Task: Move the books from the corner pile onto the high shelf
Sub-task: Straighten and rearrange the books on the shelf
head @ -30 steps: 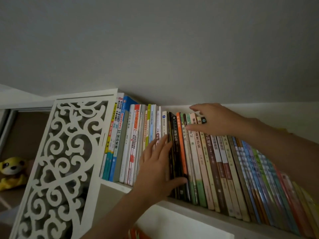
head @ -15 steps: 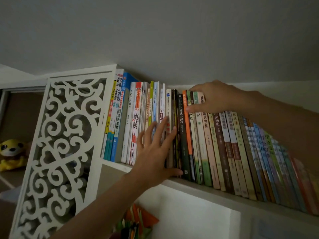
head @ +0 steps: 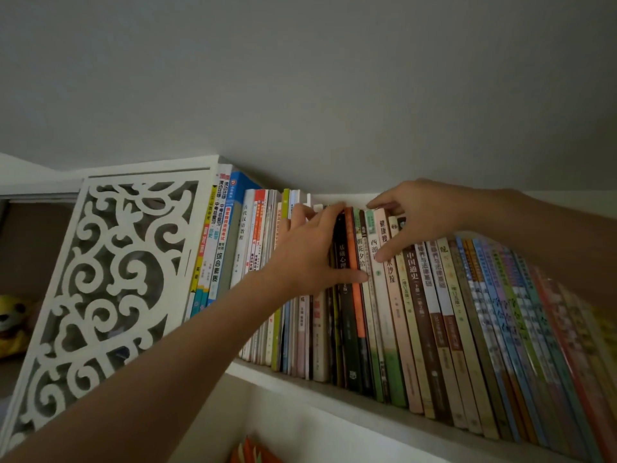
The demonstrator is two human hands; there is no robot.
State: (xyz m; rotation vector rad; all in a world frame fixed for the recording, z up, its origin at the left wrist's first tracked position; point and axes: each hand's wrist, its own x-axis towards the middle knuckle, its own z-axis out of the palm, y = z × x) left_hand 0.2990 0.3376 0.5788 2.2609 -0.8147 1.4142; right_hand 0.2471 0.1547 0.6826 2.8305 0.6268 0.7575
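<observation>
— Grey ceiling fills the upper half of the view, and under it a white high shelf [head: 350,394] runs from the left down toward the right. What sits at the far left?

— A yellow plush toy [head: 11,324], dim and partly cut off by the frame edge. Just beside it stands a white fretwork panel [head: 110,279] with curling cut-outs, forming the end of the shelf.

— And after the panel?

— The row of books [head: 434,312] starts right against it: tall blue and white spines first, then thin pale ones, then darker and orange spines in the middle, then a long run leaning away to the right edge, blurred there.

— Where is the left hand?

— The left hand [head: 310,252] reaches up from the lower left, with its forearm crossing the thin pale spines. Its fingers lie fairly straight over the upper part of the spines, the fingertips at the book tops, and the thumb [head: 354,278] presses sideways across a black book [head: 344,262] and the orange book [head: 355,289] next to it. Nothing is curled into it.

— The right hand?

— The right hand [head: 420,218] comes in from the right edge. Fingers hook over the tops of a green-and-cream group of books [head: 375,235], thumb against the spines below, pinching that group.

— Anything under the shelf?

— Orange and green paper edges [head: 253,452] at the bottom, too cropped to identify.
</observation>
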